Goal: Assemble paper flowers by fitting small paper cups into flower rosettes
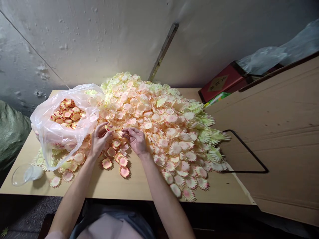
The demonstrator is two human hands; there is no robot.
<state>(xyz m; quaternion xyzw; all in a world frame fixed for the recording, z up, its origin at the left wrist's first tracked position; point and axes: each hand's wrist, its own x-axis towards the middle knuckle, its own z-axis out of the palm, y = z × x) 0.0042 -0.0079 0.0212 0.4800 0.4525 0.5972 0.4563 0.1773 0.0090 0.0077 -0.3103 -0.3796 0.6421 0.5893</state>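
My left hand [101, 137] pinches a small red-edged petal disc [107, 128] between thumb and fingers, beside the plastic bag. To its right, my right hand [136, 139] has its thumb and fingers pressed together; whatever they hold, if anything, is too small to make out. A large heap of pale pink and yellow-green petal discs [163, 126] spreads over the table behind and right of my hands. Smaller red-edged discs [111, 152] lie just below and between the hands. The open clear plastic bag [47, 132] at the left contains yellow and red discs [67, 114].
A clear cup [22, 175] lies tipped near the front left of the wooden table [109, 186]. At the right stand a cardboard sheet [279, 142], a black metal loop [251, 151] and a red box [221, 83]. A green sack [12, 132] is at the far left.
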